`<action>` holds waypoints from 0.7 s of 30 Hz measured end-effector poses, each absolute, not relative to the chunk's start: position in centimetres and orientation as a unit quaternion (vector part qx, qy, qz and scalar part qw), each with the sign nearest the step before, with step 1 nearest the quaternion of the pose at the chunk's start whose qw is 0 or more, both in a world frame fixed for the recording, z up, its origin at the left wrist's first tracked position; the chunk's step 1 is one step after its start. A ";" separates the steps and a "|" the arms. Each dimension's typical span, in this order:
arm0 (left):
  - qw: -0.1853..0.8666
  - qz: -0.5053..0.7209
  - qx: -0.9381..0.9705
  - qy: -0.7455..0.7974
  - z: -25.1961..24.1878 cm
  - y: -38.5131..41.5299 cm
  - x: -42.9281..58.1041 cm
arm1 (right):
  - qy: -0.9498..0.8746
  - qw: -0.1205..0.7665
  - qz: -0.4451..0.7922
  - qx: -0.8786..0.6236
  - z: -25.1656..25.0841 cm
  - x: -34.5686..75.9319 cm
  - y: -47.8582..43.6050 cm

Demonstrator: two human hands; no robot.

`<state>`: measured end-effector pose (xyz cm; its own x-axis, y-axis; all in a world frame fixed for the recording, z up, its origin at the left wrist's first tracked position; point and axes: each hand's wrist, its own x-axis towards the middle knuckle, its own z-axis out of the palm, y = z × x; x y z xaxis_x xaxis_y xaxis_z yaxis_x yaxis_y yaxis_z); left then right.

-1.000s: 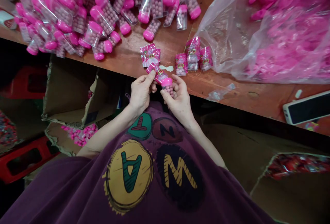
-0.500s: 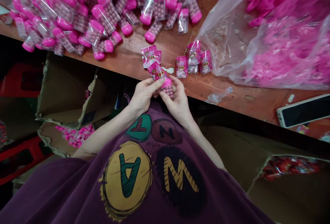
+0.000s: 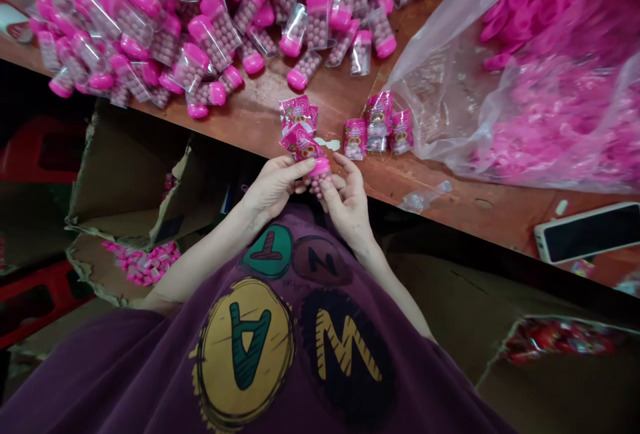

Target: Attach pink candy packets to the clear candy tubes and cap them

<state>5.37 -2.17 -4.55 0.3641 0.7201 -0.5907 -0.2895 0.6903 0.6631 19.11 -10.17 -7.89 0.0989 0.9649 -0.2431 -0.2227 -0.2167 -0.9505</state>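
Both hands meet at the table's front edge around a small clear candy tube (image 3: 319, 175) with a pink cap and pink balls inside. My left hand (image 3: 280, 184) pinches its capped end, thumb on top. My right hand (image 3: 349, 197) grips the other end between thumb and fingers, with the index finger raised. Just beyond the cap is a pink printed sachet (image 3: 303, 143); whether the left fingers hold it too is hidden. More pink sachets (image 3: 297, 113) lie right behind it. To the right sit several filled pink packets (image 3: 355, 138).
A large heap of pink-capped candy tubes (image 3: 215, 27) covers the back left of the wooden table (image 3: 240, 121). On the right are a clear plastic bag (image 3: 450, 107) of pink plastic parts and a phone (image 3: 590, 231). Below stand cardboard boxes (image 3: 125, 174), one holding pink pieces (image 3: 145, 263).
My right index finger has lifted off the tube, and the right thumb has shifted along it. The view has shifted slightly, so the table things appear a little lower.
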 end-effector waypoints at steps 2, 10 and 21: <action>0.797 0.321 0.221 0.461 -4.5 -2.1 5.3 | -0.373 0.514 0.556 -0.536 -7.9 19.1 -10.0; 0.815 0.311 0.207 0.444 -4.6 -1.9 4.9 | -0.395 0.487 0.586 -0.513 -7.0 19.3 -8.3; 0.781 0.321 0.226 0.486 -4.0 -1.5 4.7 | -0.459 0.486 0.522 -0.529 -8.3 18.5 -7.1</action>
<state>4.66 -1.51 -4.01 0.3215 0.7217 -0.6130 -0.2822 0.6910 0.6655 18.52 -7.06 -8.25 0.0327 0.9938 -0.1063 -0.0219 -0.1057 -0.9942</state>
